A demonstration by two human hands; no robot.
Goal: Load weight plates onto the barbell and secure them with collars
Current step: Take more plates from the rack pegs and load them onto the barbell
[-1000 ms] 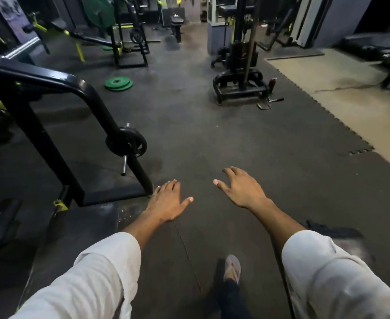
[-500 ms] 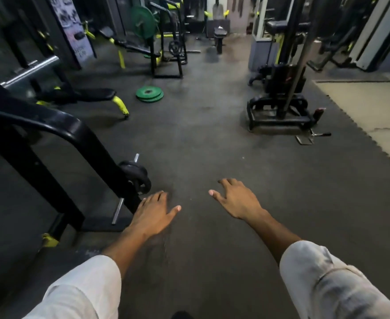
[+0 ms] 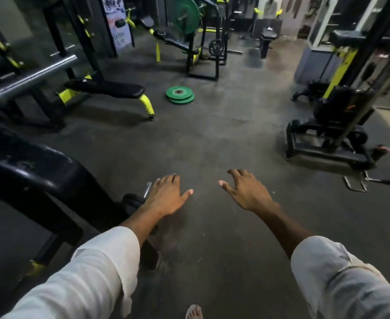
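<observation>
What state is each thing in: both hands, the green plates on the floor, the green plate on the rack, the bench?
Left hand: open, empty.
Right hand: open, empty.
Floor plates: stacked flat, two showing.
Rack plate: upright, mounted.
Bench: flat, unoccupied.

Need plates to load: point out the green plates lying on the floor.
The green plates lie stacked on the dark floor, upper centre of the head view, just right of the black bench and well beyond both empty hands.

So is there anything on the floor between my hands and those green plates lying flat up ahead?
Nothing visible. Bare floor runs from the left hand and right hand to the green plates. The bench stands off to the left of that line.
</observation>
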